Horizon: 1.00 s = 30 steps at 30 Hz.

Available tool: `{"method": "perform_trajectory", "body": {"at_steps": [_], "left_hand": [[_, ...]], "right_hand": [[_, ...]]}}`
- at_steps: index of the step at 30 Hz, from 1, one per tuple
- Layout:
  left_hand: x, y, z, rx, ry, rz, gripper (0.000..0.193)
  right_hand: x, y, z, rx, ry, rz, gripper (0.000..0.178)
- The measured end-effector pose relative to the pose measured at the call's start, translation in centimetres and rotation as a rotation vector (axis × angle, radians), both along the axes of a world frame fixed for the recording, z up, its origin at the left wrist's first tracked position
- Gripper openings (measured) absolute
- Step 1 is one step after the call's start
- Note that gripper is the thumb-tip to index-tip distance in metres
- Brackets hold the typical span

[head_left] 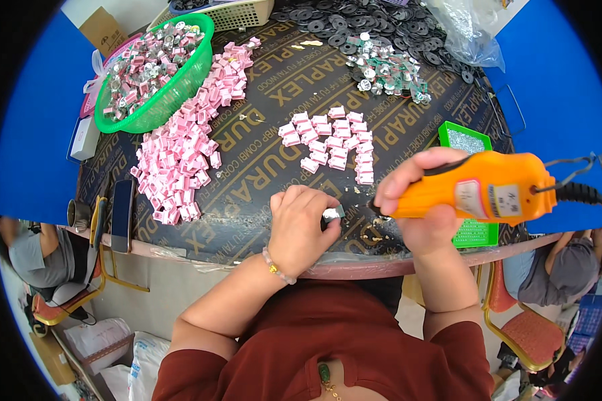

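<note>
My left hand is closed around a small grey-white part at the near edge of the dark board table. My right hand grips an orange electric screwdriver, its tip pointing left at that part. Just beyond the hands lies a tidy cluster of pink plastic pieces.
A long heap of pink pieces lies at left beside a green basket of assembled parts. Black washers and metal-green parts lie at the back. A green tray sits by the screwdriver, a phone at the left edge. Other people sit on both sides.
</note>
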<state>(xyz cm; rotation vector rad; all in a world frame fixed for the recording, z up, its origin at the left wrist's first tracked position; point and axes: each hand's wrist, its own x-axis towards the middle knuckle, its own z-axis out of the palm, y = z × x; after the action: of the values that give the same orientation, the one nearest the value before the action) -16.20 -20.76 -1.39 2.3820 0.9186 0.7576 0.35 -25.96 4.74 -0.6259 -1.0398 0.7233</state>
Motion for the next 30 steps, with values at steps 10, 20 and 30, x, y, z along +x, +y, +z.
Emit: {"method": "perform_trajectory", "body": {"at_steps": [10,20,30], "left_hand": [[-0.4,0.4,-0.1,-0.012,-0.022,-0.012,0.023],[-0.6,0.6,-0.2,-0.046,-0.019,-0.027,0.02],[-0.7,0.2,-0.8,0.136,0.032,0.002,0.026]], "right_hand": [[-1.3,1.3,-0.7,-0.144,-0.135,-0.004,0.062],[-1.4,1.5,-1.0,-0.16,-0.163,-0.007,0.06],[-1.7,1.9,-0.9,-0.178,-0.248,0.033,0.052]]}}
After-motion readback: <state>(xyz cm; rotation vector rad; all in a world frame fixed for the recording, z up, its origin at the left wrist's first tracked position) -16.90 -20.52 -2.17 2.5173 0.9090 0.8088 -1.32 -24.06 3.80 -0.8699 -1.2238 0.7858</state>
